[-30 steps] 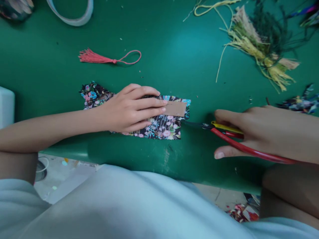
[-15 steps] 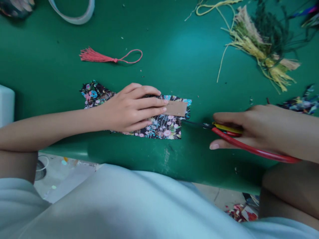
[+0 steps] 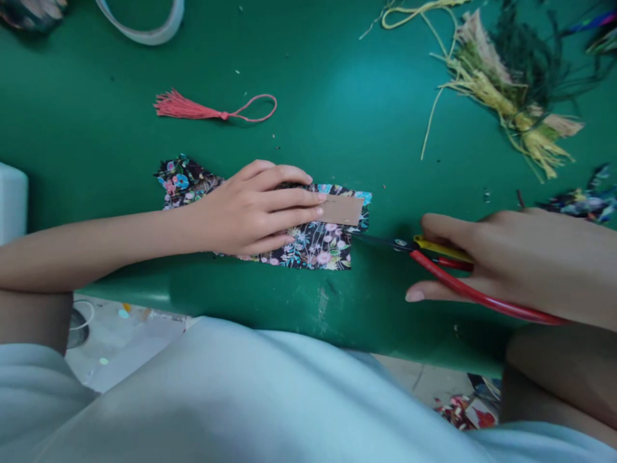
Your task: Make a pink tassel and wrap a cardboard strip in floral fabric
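Note:
My left hand (image 3: 265, 209) lies flat with fingers stretched out, pressing a brown cardboard strip (image 3: 342, 210) onto a dark floral fabric piece (image 3: 318, 249). Part of both is hidden under the hand. The fabric's right edge is stepped, with a cut just below the cardboard. In my right hand (image 3: 511, 257) is a pair of scissors (image 3: 453, 276) with red handles and a yellow wrapping near the pivot. Their dark blades point left, and the tips are at the cut in the fabric.
Beyond the fabric lies a red tassel (image 3: 193, 106) with a loop. Bundles of yellow and green tassels (image 3: 515, 116) spread at the upper right, above floral scraps (image 3: 583, 202). A white tape roll (image 3: 154, 35) is at the upper left of the green table (image 3: 308, 109).
The scissor handles have spread a little, and my right thumb and fingers have moved farther apart. My left hand, the cardboard and the fabric have stayed in place.

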Motion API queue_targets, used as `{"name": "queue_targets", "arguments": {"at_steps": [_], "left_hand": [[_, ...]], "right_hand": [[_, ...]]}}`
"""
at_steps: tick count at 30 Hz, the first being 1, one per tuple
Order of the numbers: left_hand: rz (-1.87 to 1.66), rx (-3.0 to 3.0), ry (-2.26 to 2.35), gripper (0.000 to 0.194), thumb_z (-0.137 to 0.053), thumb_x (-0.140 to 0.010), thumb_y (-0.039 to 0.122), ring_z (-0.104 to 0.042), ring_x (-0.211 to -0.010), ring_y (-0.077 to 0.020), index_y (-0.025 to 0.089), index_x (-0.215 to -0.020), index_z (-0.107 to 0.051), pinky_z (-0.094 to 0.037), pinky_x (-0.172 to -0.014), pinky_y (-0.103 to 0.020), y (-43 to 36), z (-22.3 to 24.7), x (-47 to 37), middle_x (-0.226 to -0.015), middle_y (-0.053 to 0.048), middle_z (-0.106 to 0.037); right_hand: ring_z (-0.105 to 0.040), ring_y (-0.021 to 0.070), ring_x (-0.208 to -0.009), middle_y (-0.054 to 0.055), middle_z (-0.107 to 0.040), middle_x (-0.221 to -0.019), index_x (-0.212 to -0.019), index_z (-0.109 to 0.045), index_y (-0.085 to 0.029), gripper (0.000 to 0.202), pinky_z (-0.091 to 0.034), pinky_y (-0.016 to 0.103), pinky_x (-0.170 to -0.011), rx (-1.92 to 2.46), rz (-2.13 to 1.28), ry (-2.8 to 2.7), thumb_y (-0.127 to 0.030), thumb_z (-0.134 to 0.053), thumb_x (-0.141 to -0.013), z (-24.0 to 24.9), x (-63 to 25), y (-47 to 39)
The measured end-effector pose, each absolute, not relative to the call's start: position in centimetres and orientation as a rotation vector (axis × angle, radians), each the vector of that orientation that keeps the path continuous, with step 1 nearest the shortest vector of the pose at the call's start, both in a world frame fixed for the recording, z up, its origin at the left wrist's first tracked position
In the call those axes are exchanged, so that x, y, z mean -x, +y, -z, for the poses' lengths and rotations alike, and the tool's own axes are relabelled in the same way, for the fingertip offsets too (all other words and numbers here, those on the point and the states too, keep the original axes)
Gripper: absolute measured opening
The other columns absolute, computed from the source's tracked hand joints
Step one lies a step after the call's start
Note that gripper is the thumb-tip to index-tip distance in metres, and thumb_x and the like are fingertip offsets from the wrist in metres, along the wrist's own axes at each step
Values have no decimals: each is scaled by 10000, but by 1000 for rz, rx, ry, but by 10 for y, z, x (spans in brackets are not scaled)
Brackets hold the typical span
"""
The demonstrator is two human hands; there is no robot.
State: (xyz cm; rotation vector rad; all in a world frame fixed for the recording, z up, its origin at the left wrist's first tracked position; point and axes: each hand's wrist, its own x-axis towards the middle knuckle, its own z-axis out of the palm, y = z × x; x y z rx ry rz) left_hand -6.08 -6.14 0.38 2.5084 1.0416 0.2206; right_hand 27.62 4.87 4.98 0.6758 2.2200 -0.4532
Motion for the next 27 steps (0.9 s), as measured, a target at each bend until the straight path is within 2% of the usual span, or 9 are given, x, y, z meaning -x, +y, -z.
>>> {"name": "queue_targets", "arguments": {"at_steps": [5,8,11,17,23,27], "left_hand": [[-141,-2538,998,540,-361,-994,537,-425,-1415,-310,299,-1470,-449,-355,-1099,-497,-62,-7,60,-1521,-43,-515],[-100,-2557,1009,557,-358,-974,599,-410,-1429,-328,361,-1472,-438,-354,-1106,-507,-65,-8,58,-1556,-18,-468],[-123,-2595,1018,587,-362,-958,644,-399,-1432,-354,371,-1470,-442,-356,-1105,-524,-68,-7,57,-1576,-24,-436],[-179,-2628,992,617,-414,-938,656,-399,-1418,-373,354,-1475,-454,-338,-1113,-533,-70,-5,58,-1577,-48,-435],[-120,-2581,982,654,-440,-936,643,-365,-1427,-375,306,-1496,-433,-303,-1140,-533,-69,-7,58,-1592,-62,-417],[-174,-2700,985,611,-397,-952,650,-416,-1407,-358,336,-1474,-439,-343,-1093,-511,-70,-6,58,-1565,-66,-450]], "right_hand": [[-550,244,-461,6,-566,-552,-914,-482,-292,795,-278,310,-439,-603,448,2093,-1013,-259,-662,-52,-277,49],[-543,249,-456,2,-546,-529,-922,-479,-294,814,-280,309,-440,-623,434,2078,-1025,-262,-636,-52,-278,49],[-539,251,-457,-1,-516,-502,-928,-486,-289,850,-297,313,-440,-654,423,2038,-1042,-259,-604,-54,-275,49],[-579,261,-509,31,-586,-595,-914,-484,-271,887,-345,330,-465,-684,555,1949,-1055,-236,-582,-57,-258,48],[-576,255,-510,23,-585,-608,-905,-478,-273,869,-361,334,-480,-635,610,1971,-1049,-242,-593,-55,-257,51],[-573,240,-509,19,-584,-608,-868,-482,-268,868,-373,325,-489,-636,661,1942,-1053,-243,-585,-55,-255,53]]}}
